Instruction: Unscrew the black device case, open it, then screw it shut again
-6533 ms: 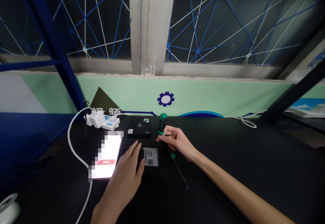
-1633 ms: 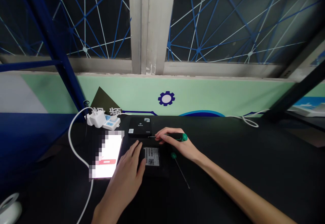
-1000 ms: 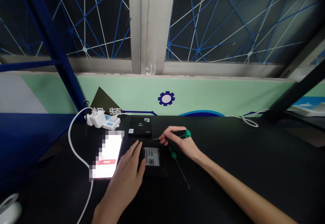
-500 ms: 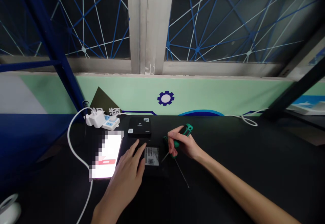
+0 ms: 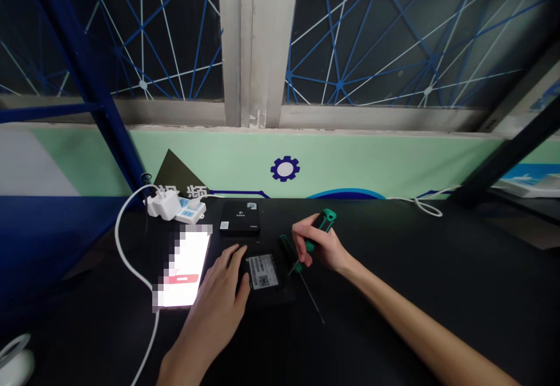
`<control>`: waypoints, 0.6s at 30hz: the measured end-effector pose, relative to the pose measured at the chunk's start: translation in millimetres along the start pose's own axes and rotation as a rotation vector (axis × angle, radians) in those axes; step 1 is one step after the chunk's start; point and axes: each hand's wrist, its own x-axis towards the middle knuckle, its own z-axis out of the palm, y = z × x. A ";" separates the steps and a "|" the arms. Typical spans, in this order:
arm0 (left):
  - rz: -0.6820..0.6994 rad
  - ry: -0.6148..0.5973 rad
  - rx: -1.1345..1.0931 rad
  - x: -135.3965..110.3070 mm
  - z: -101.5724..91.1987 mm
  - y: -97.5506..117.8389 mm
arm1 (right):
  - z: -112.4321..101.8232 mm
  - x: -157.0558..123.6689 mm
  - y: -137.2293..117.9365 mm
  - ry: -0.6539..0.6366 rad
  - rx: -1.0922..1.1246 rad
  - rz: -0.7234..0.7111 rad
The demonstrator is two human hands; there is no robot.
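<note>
My left hand (image 5: 219, 298) lies flat with spread fingers on the left part of a black flat device (image 5: 280, 292) bearing a white label (image 5: 262, 271). My right hand (image 5: 317, 246) is closed round a green-and-black screwdriver (image 5: 322, 223), tilted with its handle up to the right and its tip down near the device's right edge. A second, thin screwdriver (image 5: 306, 287) with a green handle lies on the black table (image 5: 394, 269) just right of the device, under my right hand.
A lit phone (image 5: 186, 266) lies left of my left hand. Behind it sits a small black box (image 5: 240, 218). A white power strip with a plug (image 5: 175, 208) and a white cable (image 5: 126, 258) are at the back left. Another white cable (image 5: 426, 206) lies at the back right.
My right hand turned the screwdriver from lying level near the black box to tilted, tip down at the device's right edge. The device has rotated slightly under my left hand.
</note>
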 end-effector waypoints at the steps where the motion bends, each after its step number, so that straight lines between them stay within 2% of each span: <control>1: 0.005 0.005 -0.005 0.2 -0.5 0.4 | -0.4 -0.2 -0.4 0.008 -0.008 -0.007; 7: 0.025 0.097 0.020 2.4 -1.6 0.8 | 0.3 0.5 -0.8 0.047 -0.011 -0.031; 11: -0.011 0.120 0.077 3.7 -1.7 1.6 | 2.0 0.1 -0.6 0.027 0.038 -0.017; 15: 0.000 0.138 0.099 4.4 -1.1 1.9 | 2.6 -0.7 -1.4 -0.023 -0.005 0.010; 18: -0.015 0.138 0.108 3.9 -0.4 2.3 | 2.4 -1.5 -2.3 -0.010 -0.038 -0.011</control>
